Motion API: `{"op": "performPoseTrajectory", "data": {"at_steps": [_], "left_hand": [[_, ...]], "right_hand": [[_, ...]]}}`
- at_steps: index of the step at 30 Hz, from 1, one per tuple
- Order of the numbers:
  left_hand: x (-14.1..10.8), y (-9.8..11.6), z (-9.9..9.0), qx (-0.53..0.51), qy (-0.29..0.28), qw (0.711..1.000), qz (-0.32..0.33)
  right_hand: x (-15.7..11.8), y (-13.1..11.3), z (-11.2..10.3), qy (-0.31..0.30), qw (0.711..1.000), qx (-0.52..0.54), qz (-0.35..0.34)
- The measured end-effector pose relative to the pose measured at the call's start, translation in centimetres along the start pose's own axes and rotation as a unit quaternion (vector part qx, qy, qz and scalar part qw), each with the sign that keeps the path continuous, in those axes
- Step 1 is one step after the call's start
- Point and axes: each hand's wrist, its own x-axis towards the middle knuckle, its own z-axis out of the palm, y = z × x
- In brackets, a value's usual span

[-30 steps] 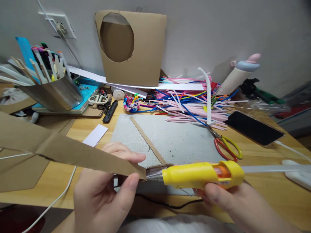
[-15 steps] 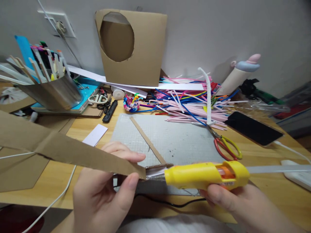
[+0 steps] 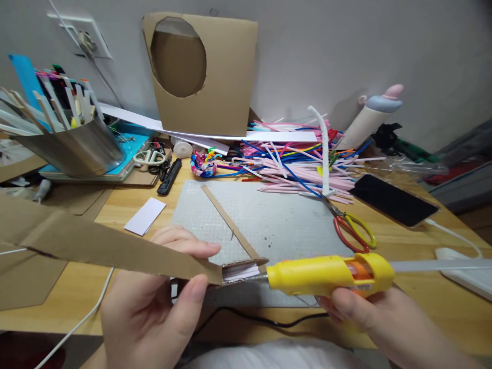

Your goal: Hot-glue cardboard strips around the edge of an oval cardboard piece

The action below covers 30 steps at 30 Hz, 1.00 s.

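My left hand point(image 3: 165, 292) is closed around a long cardboard strip point(image 3: 115, 248), thumb below and fingers behind it. At the strip's right end, layered white paper point(image 3: 240, 271) shows between two cardboard edges. In my right hand point(image 3: 365, 312) is a yellow glue gun point(image 3: 311, 277), gripped from below, with a clear glue stick point(image 3: 434, 265) jutting from its back. Its metal nozzle points left and lies along the lower edge of the layered end. Whether the nozzle touches the cardboard I cannot tell.
Beneath the hands lies a grey cutting mat point(image 3: 277, 215) with a thin cardboard strip point(image 3: 230, 223). Red-and-yellow-handled scissors point(image 3: 353, 233), a phone point(image 3: 394, 200) and a pile of pipe cleaners point(image 3: 292, 169) lie behind. A cardboard panel point(image 3: 226, 77) with a round hole stands by the wall.
The glue gun's nozzle has slid right relative to the cardboard, away from the strip's end, so more white paper shows. My left hand and the strip sit slightly further left in view.
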Motion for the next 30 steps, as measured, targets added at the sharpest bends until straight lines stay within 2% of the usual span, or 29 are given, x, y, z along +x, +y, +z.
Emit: {"op": "performPoseTrajectory", "data": {"at_steps": [8, 13, 22, 30], "left_hand": [[0.0, -0.1, 0.6, -0.031, 0.048, 0.998, -0.02], [0.2, -0.2, 0.3, -0.031, 0.018, 0.999, 0.01], [-0.3, 0.7, 0.2, -0.003, 0.054, 0.997, -0.058], [-0.5, -0.1, 0.4, -0.006, 0.068, 0.994, -0.081]], "right_hand": [[-0.1, -0.1, 0.1, 0.005, 0.999, 0.045, -0.006], [0.1, 0.5, -0.5, -0.001, 1.0, 0.019, -0.013], [0.5, 1.6, -0.9, -0.015, 0.999, 0.001, -0.037], [0.6, 2.0, -0.9, -0.016, 1.0, 0.008, -0.018]]}}
